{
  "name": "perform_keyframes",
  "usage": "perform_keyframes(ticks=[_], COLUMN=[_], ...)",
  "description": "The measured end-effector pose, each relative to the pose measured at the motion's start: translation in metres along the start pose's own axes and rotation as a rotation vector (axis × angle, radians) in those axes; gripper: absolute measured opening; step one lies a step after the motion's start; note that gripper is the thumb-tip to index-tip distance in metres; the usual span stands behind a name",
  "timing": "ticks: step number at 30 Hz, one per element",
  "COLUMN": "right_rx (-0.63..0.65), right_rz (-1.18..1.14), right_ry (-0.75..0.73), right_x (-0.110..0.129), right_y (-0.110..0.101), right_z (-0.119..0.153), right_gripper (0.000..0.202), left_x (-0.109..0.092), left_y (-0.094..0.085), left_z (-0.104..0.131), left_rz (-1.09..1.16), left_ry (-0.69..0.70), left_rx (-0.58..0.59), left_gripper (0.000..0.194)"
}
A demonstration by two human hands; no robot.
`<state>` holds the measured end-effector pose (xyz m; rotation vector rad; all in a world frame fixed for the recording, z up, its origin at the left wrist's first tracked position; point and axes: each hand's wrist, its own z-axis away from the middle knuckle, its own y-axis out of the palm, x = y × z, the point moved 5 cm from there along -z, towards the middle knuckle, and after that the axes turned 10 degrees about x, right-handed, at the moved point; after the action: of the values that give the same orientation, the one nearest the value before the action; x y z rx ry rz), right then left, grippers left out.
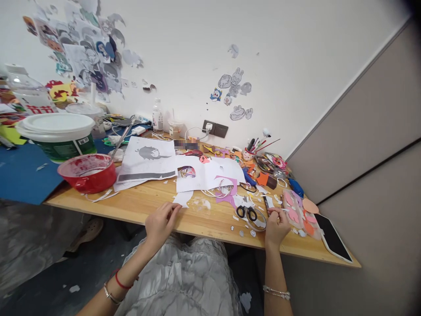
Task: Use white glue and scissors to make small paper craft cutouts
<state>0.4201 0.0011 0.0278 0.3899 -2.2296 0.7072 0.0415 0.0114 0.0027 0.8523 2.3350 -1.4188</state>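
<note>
My left hand (162,224) rests at the table's front edge, its fingers closed in a pinch. Its fingertips meet a small white paper scrap (183,199); whether they grip it is unclear. On the right, my right hand (277,226) is curled shut above the table edge, and what it holds, if anything, is hidden. Just by its fingers is a dark pen-like stick (265,203). Left of that hand lie black-handled scissors (246,213) and a roll of clear tape (258,223). Small cut-outs (252,233) are scattered in front of them.
A red bowl (86,173) and a lidded tub (59,138) stand at left. Printed sheets (149,153) and a cut white sheet (210,175) cover the middle. Toward the right are a pen cup (249,153), pink cut-outs (292,213) and a tablet (333,237).
</note>
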Motion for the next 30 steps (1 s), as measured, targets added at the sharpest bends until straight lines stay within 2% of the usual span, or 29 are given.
perform_keyframes(ticks=[4, 8, 23, 30], right_rx=[0.027, 0.031, 0.068, 0.073], right_rz=[0.005, 0.005, 0.019, 0.010], right_ry=[-0.012, -0.012, -0.009, -0.010], right_x=[0.0008, 0.0001, 0.0030, 0.0055], right_y=[0.0014, 0.0013, 0.0012, 0.0005], right_z=[0.0001, 0.0009, 0.0020, 0.0028], right_gripper=[0.021, 0.021, 0.022, 0.022], left_x=[0.0028, 0.0061, 0.0034, 0.0043], left_y=[-0.0019, 0.0012, 0.0019, 0.0010], left_z=[-0.0029, -0.0016, -0.0017, -0.0042], left_rz=[0.014, 0.021, -0.024, -0.054], left_ry=[-0.135, -0.186, -0.093, -0.121], left_rx=[0.015, 0.051, 0.047, 0.115], left_gripper=[0.029, 0.026, 0.024, 0.021])
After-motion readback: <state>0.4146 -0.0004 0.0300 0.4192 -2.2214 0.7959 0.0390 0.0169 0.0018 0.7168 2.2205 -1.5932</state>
